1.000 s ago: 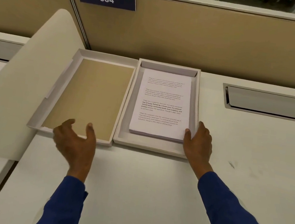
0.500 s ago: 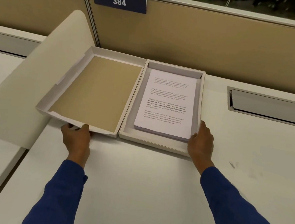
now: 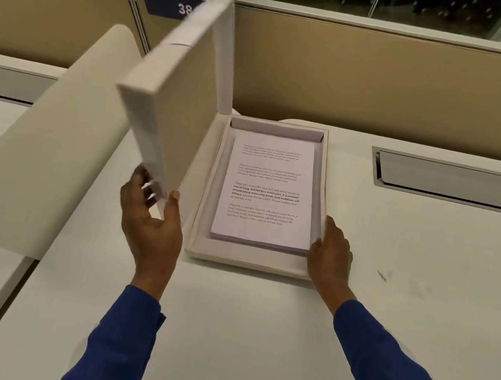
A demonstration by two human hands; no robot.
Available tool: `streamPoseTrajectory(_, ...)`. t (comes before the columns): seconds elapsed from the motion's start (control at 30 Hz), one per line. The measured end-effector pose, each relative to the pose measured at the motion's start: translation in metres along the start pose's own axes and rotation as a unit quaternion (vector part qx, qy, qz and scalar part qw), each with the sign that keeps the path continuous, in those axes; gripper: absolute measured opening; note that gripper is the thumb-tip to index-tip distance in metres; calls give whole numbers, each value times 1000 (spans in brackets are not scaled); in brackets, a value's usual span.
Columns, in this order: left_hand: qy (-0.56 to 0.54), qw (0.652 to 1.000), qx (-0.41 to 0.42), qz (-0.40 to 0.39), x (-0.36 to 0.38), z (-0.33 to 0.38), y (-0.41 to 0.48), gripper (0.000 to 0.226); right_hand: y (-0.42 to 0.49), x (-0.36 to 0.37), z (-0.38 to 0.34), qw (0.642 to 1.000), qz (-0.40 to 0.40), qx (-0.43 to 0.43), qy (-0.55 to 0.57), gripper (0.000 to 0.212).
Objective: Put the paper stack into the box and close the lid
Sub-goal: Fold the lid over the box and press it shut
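While my left hand [image 3: 151,228] pinches the near corner of the lid [image 3: 179,92], thumb on the inner face and fingers curled behind the outer wall, the lid stands raised near upright on its hinge along the left side of the box [image 3: 247,260]. Lid is motion-blurred, tan liner facing right toward the tray.

My right hand [image 3: 331,256] rests against the box's near right corner, thumb on the rim beside the paper stack [image 3: 266,191], fingers down the outer right wall. Loose brace, not clamped on anything I can confirm.

Paper stack lies flat inside the box, printed side up, near edge close to the front wall, a gap left at the far end. Box sits on the white desk [image 3: 226,329], far end close to the tan partition [image 3: 382,79].

Around it:
- curved cream divider panel [image 3: 43,148] left of the lid, just beside my left hand
- number plate [image 3: 168,4] on the partition, partly hidden by the lid's top edge
- cable slot [image 3: 458,180] in the desk, right of the box, well apart
- small dark scuff [image 3: 382,275] on the desk near my right hand
- blue sleeves [image 3: 409,376] on both arms
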State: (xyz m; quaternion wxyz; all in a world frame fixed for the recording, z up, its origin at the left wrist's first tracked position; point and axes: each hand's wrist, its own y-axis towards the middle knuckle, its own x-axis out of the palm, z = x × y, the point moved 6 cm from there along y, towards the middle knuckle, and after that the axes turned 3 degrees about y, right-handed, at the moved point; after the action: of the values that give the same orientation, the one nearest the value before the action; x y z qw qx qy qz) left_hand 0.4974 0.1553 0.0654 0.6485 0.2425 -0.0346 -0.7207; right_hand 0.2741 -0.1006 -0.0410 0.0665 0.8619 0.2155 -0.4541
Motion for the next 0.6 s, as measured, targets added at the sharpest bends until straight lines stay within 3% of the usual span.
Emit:
streamPoseTrajectory(0.17, 114, 976, 165, -82, 27, 29, -11, 57, -2, 1, 2, 999, -25, 23, 41, 56)
streamPoseTrajectory(0.3, 187, 926, 307, -117, 53, 39, -30, 59, 8, -12, 10, 987, -64, 56, 134, 44)
streamPoseTrajectory(0.37, 221, 892, 375, -124, 65, 41, -43, 54, 12, -21, 18, 945, -71, 151, 280, 37)
streamPoseTrajectory(0.47, 262, 860, 414, -142, 77, 33, -59, 56, 11, -30, 24, 839, -92, 270, 463, 46)
streamPoseTrajectory(0.6, 287, 842, 425, -169, 83, 21, -77, 59, 12, -43, 21, 829, -127, 245, 487, 54)
